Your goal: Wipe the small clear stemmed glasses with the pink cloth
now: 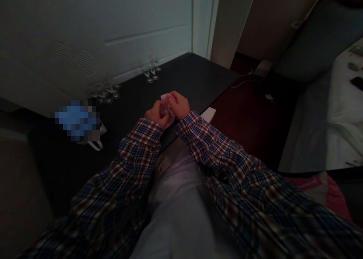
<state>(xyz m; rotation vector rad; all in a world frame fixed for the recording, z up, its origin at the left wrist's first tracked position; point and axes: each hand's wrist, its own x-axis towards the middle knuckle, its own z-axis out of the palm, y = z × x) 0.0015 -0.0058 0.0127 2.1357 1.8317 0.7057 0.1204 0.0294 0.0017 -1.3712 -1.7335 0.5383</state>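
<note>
Over the near edge of a dark table (210, 72), my two hands are close together. My left hand (155, 114) is wrapped round a small clear glass (163, 110). My right hand (179, 104) is closed on a pinkish-white cloth (166, 97), which touches the glass and hangs a little below the hands. The fingers hide most of the glass and part of the cloth. Both forearms are in plaid sleeves.
Several stemmed glasses (106, 92) stand at the table's back left, with a few more (151, 70) by the wall. A blurred blue item (76, 119) lies at the left. Beyond the near edge is a white box (208, 114); a bed (343, 111) is at right.
</note>
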